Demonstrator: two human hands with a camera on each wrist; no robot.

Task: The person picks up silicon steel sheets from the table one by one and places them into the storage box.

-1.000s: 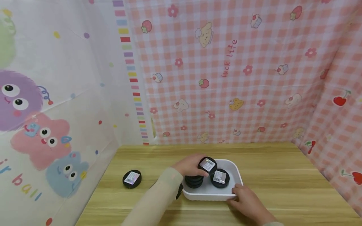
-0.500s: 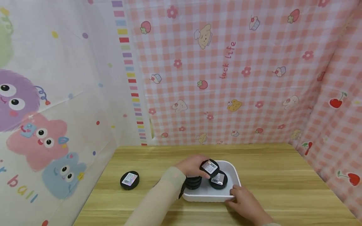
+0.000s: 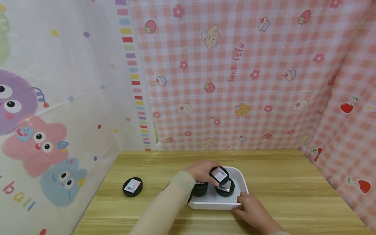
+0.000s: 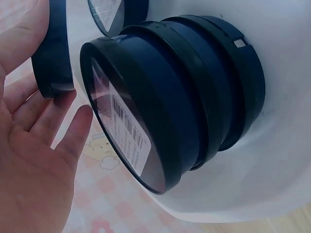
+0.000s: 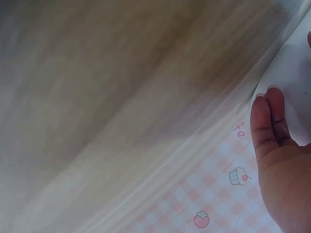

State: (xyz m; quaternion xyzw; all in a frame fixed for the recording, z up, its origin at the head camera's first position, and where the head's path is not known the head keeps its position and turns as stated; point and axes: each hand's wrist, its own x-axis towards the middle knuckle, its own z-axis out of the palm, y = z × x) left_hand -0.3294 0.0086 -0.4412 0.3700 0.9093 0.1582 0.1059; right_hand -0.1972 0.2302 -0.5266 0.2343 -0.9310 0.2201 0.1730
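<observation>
My left hand grips a flat round black case with a barcode label on its face, held over the white bin. That case overlaps another labelled black case in the bin. Beside it, under my left wrist, stands a stack of similar cases. The left wrist view shows the stack close up, its top one with a clear face, and the held case between thumb and fingers. My right hand holds the bin's near right corner, fingers over the rim and thumb outside.
One more black case lies label up on the wooden table, left of the bin. Checked pink cloth hangs behind the table and at the right. A white cartoon-print sheet hangs at the left.
My left hand has carried the held case a little to the right, so it covers more of the case in the bin. The right hand keeps its hold. The head view has shifted slightly.
</observation>
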